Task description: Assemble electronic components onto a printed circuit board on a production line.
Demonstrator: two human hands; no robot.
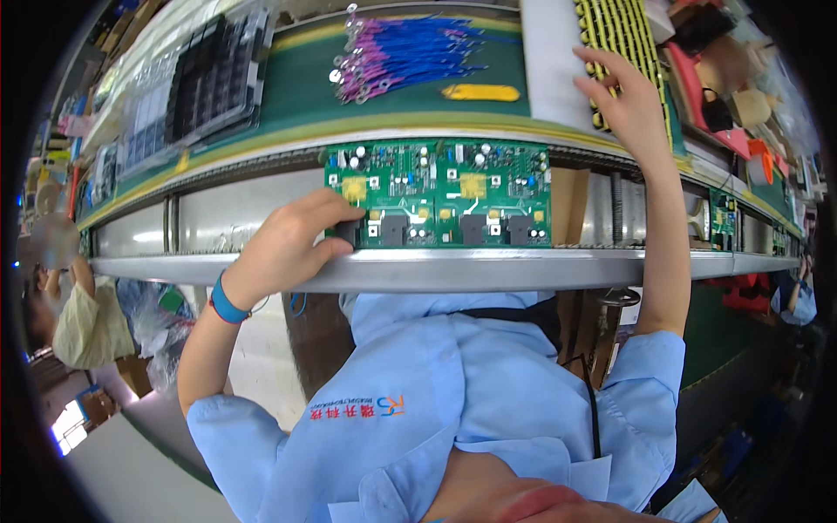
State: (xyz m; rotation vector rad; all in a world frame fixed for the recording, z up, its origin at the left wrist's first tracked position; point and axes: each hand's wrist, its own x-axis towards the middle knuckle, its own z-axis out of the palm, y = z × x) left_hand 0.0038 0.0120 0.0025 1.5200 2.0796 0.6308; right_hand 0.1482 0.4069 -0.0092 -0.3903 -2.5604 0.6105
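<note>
A green circuit board panel (436, 196) with two like halves sits across the metal rails in front of me. It bears black blocks, yellow-taped parts and small components. My left hand (301, 235), a blue band on its wrist, is closed at the panel's left end, thumb and fingers around a black block at the near corner. Farther off to the right, my right hand (623, 100) is over the rows of yellow-and-black parts (615, 22) beside a white sheet (549, 65). Its thumb and forefinger are apart, with nothing visible between them; the other fingers are partly curled.
Blue-and-pink wires with ring terminals (405, 57) lie in a pile on the green bench, near a yellow tool (481, 92). Black compartment trays (218, 78) stand at the left. A metal rail (488, 270) runs between me and the panel. Other people appear at both sides.
</note>
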